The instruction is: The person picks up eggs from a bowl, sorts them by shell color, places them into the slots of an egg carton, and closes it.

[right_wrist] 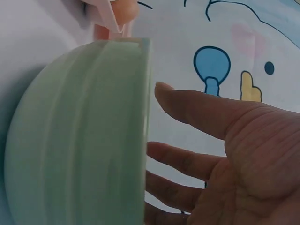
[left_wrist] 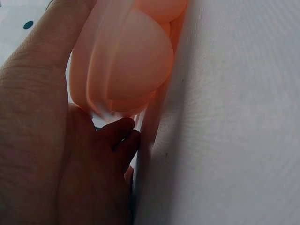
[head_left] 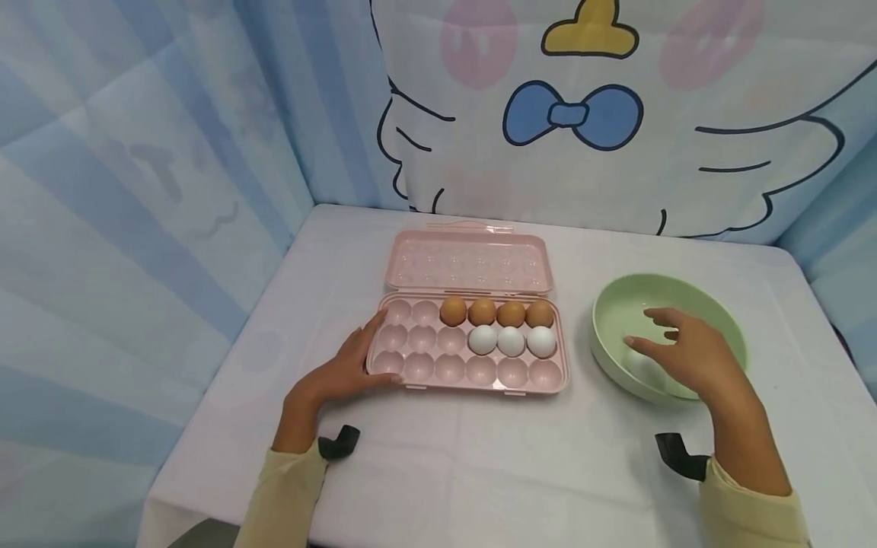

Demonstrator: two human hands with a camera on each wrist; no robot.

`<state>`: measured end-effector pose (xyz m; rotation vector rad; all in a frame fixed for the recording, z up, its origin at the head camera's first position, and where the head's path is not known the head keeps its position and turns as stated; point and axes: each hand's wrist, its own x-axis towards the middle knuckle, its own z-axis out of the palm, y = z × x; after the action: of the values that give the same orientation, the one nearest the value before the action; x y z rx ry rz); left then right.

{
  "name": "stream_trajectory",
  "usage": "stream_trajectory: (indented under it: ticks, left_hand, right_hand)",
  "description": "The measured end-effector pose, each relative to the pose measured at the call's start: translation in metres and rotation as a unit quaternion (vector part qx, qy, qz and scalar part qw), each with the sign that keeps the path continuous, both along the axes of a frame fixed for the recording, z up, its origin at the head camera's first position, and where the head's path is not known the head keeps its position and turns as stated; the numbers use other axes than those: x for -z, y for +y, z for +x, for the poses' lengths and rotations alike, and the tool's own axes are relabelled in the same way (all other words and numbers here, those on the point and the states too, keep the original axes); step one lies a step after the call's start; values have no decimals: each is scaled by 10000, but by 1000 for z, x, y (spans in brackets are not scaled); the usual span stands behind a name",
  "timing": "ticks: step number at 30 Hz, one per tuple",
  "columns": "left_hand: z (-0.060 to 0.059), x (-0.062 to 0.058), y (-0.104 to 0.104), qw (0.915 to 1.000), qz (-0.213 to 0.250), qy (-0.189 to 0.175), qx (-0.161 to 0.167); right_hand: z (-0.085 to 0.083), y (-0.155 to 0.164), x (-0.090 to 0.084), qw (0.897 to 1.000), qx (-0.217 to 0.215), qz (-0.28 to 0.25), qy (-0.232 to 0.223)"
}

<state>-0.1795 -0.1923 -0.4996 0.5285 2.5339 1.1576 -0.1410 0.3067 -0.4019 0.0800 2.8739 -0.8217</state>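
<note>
Pink tray: plastic egg tray point(head_left: 438, 358) lies open on the tabletop point(head_left: 479, 457), lid point(head_left: 470, 262) folded back; four brown eggs point(head_left: 496, 313) fill the right of the far row, three white eggs point(head_left: 511, 342) the right of the middle row.
Green bowl: bowl point(head_left: 620, 308) stands just right of the tray, apart from it.
Left hand: left hand point(head_left: 346, 369) rests against the tray's left end, thumb along its edge, fingers relaxed, gripping nothing.
Right hand: right hand point(head_left: 688, 354) hovers over the bowl, fingers loosely spread, holding nothing.
Risk: my judgement is that a push from the left hand could slide the light tray and rattle the eggs; a careless reach could tip the bowl.
Views: left wrist view alone shows fingertips point(left_wrist: 123, 131) tucked under the tray rim; right wrist view shows the bare palm point(right_wrist: 248, 159) beside the bowl wall point(right_wrist: 79, 136).
</note>
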Motion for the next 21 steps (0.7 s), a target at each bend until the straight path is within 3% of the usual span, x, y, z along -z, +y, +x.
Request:
stream_trajectory:
  ticks: [13,21]
  left_hand:
    - [-1,3,-1,9999,-46,-129,-59]
    - [0,4,-1,9998,-113,-122,-93]
  right_hand:
    - [-2,19,30,9953,46,817,-522]
    - [-1,15,28,9949,135,908,-429]
